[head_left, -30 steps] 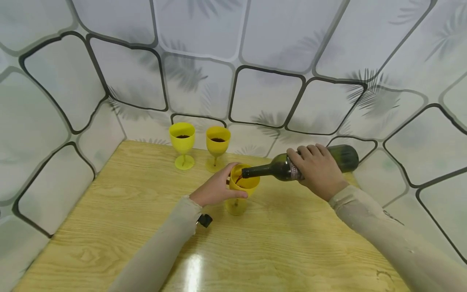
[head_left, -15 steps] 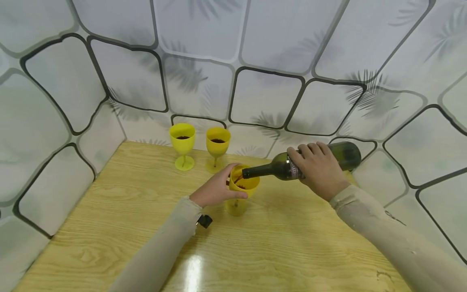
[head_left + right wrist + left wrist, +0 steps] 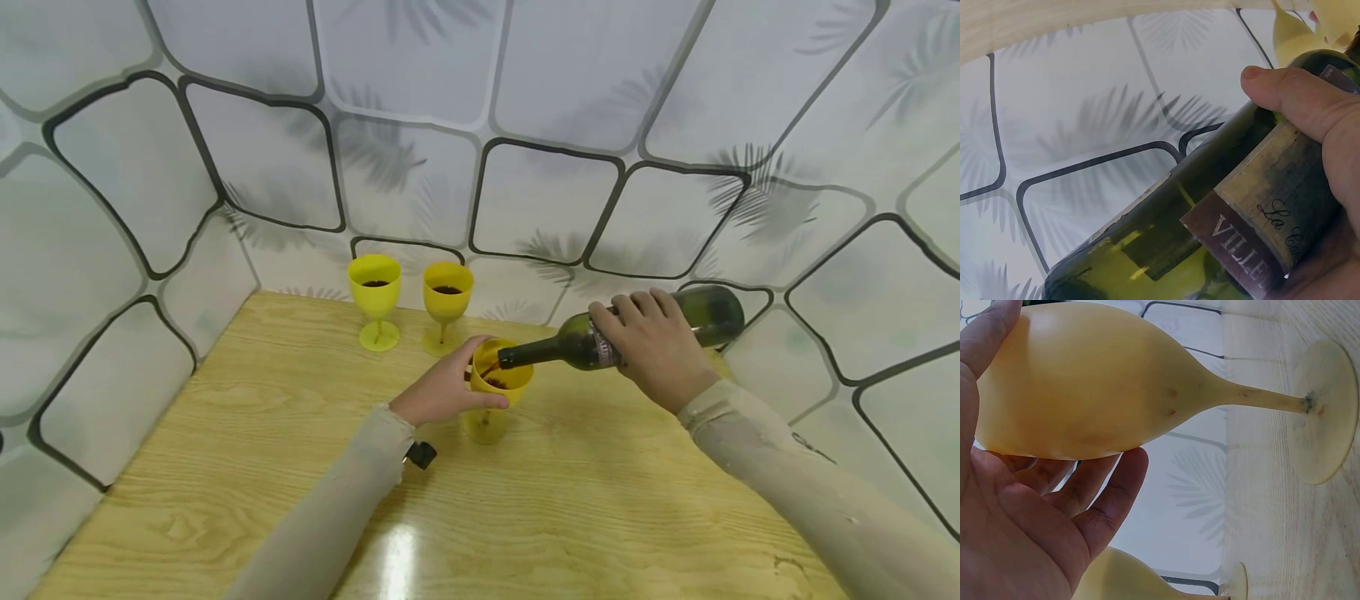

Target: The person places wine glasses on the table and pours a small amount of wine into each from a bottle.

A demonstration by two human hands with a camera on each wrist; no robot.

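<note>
My left hand [image 3: 447,387] holds the bowl of a yellow goblet [image 3: 517,385], fingers and thumb around its sides. The left wrist view shows the goblet [image 3: 1097,381] with its foot on the wooden tabletop. In my right hand [image 3: 654,346] is a green wine bottle [image 3: 573,342], gripped around its labelled body and tilted, neck to the left. The bottle's mouth is at the goblet's rim, and a thin dark red stream runs into the bowl, where some dark liquid lies. The right wrist view shows the bottle's label [image 3: 1272,206] under the thumb.
Two more goblets, one lime yellow [image 3: 375,292] and one deeper yellow [image 3: 447,296], stand at the back near the wall, both with dark liquid inside. Patterned wall covering [image 3: 551,200] borders the wooden table [image 3: 247,400]. A small black object [image 3: 422,455] shows beneath the left wrist.
The bottle's base has risen slightly, tilting it more steeply. More dark liquid shows in the held goblet. My left hand stays in place.
</note>
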